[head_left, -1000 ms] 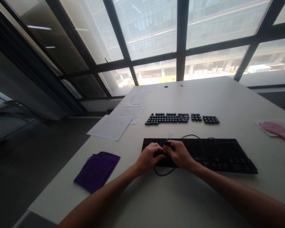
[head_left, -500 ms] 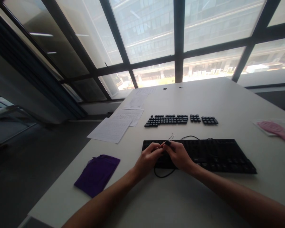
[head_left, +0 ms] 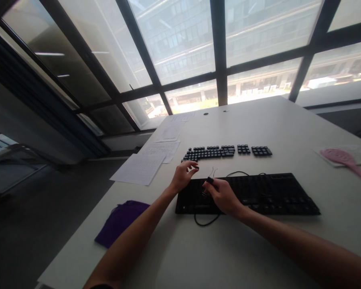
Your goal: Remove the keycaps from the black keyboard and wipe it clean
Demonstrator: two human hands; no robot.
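Observation:
A black keyboard (head_left: 258, 194) lies on the white table (head_left: 258, 124), with rows of removed black keycaps (head_left: 225, 151) laid out behind it. My left hand (head_left: 183, 176) is lifted above the keyboard's far left corner and pinches a small black keycap (head_left: 196, 167) between its fingertips, close to the near end of the keycap rows. My right hand (head_left: 221, 194) rests over the keyboard's left part, closed on a wire keycap puller (head_left: 211, 176) whose thin loops stick up from the fingers. A black cable (head_left: 207, 220) loops in front of the keyboard.
A purple cloth pouch (head_left: 120, 220) lies at the near left edge of the table. Paper sheets (head_left: 144, 166) lie at the left, more farther back. A pink brush (head_left: 345, 158) sits at the far right. Large windows rise behind the table.
My left hand has lifted away from the right hand and moved forward and left toward the keycap rows with a keycap. My right hand stays on the keyboard with the puller.

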